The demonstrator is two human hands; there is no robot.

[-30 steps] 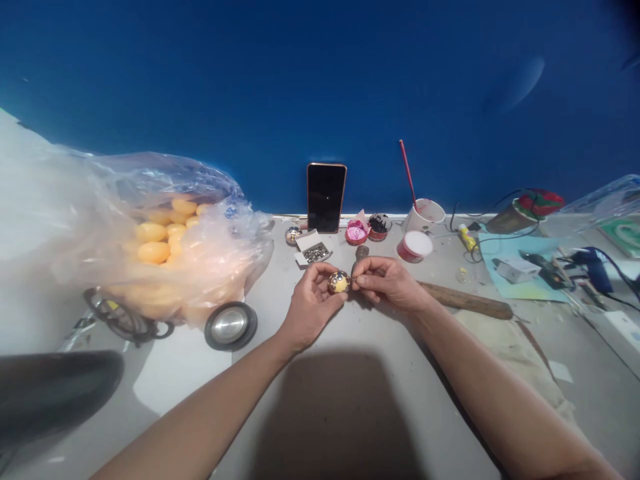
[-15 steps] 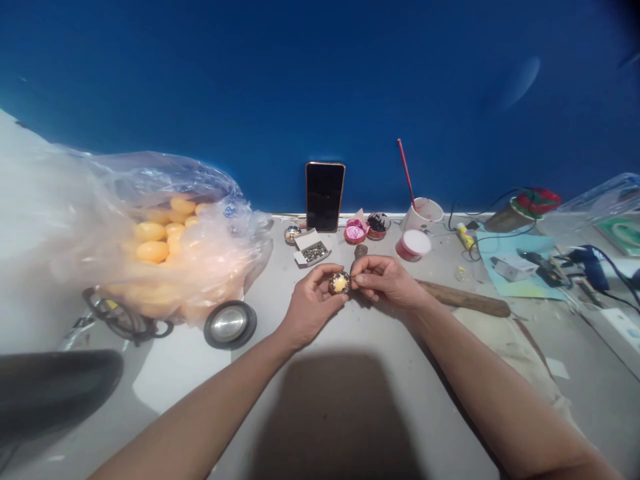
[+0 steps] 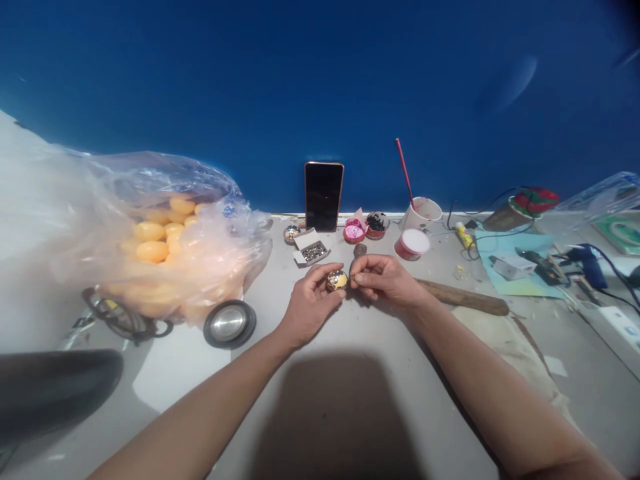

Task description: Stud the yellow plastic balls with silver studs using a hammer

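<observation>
A small yellow ball, partly covered with shiny metal studs, is held between the thumb and fingers of my left hand. My right hand is beside it, its thumb and fingertips pinched together a short gap from the ball. Whatever sits in that pinch is too small to make out. Just beyond the hands lies an opened white box of small shiny metal pieces. Behind it rests another shiny, stud-covered ball. A hammer head shows past my right fingers, its wooden handle emerging right of my forearm.
Left, a clear plastic bag holds several yellow egg-shaped pieces, with a round metal-centred disc in front. A phone leans on the blue wall. Small red cups, a white tub, and cables with tools stand right.
The ball has turned in my left hand, showing more studs on its upper left. My right fingertips have parted slightly from it.
</observation>
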